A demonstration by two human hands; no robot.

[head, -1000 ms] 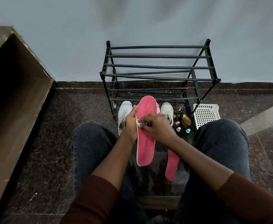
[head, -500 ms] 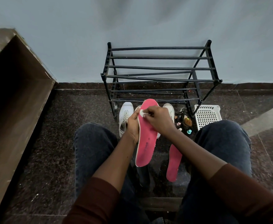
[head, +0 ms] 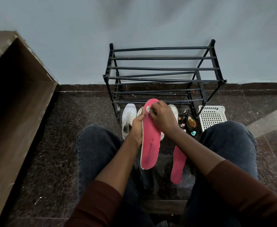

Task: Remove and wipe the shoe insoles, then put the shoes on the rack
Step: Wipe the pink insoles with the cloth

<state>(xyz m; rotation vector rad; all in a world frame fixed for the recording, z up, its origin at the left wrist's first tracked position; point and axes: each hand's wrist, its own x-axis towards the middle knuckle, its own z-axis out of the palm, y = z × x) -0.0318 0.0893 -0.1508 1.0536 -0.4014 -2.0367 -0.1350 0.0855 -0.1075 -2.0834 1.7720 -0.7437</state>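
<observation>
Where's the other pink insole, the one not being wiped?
The second insole lies on the dark floor between the person's knees, right of the held insole.

The insole [head: 151, 141] gripped in the left hand [head: 137, 128] is hot pink with a pale edge and dark smudges near its heel; a small white wipe [head: 148, 109] shows under the right hand [head: 163, 117]. A second pink insole [head: 178, 164] lies below the right hand. Behind the hands sit white shoes [head: 128, 118] and a black rack [head: 164, 76]. To the right of the right hand is a white perforated basket [head: 212, 116]. The floor [head: 60, 136] is dark speckled stone, and the wall [head: 134, 22] pale blue-grey.
</observation>
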